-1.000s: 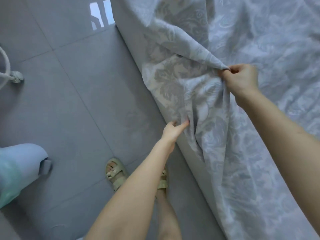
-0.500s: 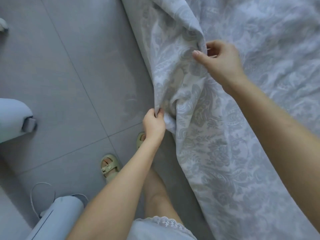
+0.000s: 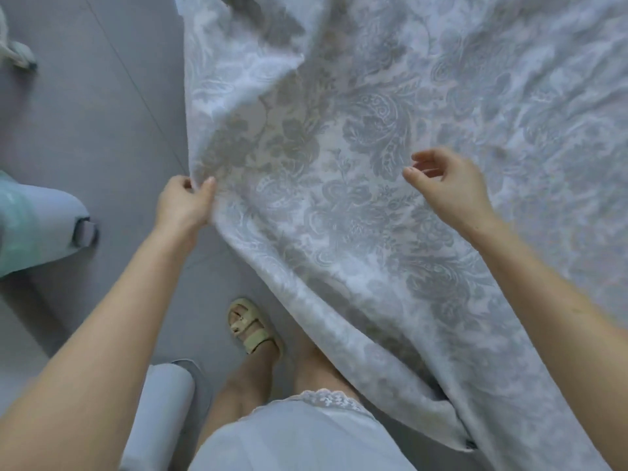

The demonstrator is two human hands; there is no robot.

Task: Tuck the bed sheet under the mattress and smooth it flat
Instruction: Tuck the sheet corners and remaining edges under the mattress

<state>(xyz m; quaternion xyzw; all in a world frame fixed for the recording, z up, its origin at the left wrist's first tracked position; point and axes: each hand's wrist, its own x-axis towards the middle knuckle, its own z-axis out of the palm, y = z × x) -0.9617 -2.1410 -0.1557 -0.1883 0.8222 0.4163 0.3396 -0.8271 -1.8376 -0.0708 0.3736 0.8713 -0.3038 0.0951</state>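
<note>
Bed sheet [image 3: 373, 158], left hand [image 3: 183, 207] pinching edge

Plain grey floor tiles [image 3: 102, 124] with thin grout lines, softly and evenly lit. Pale blue-green rounded thing [image 3: 37, 226] at the left edge, white curved bit [image 3: 15, 51] in the top-left corner, light grey cylinder-ish thing [image 3: 166, 406] near the bottom edge.
</note>
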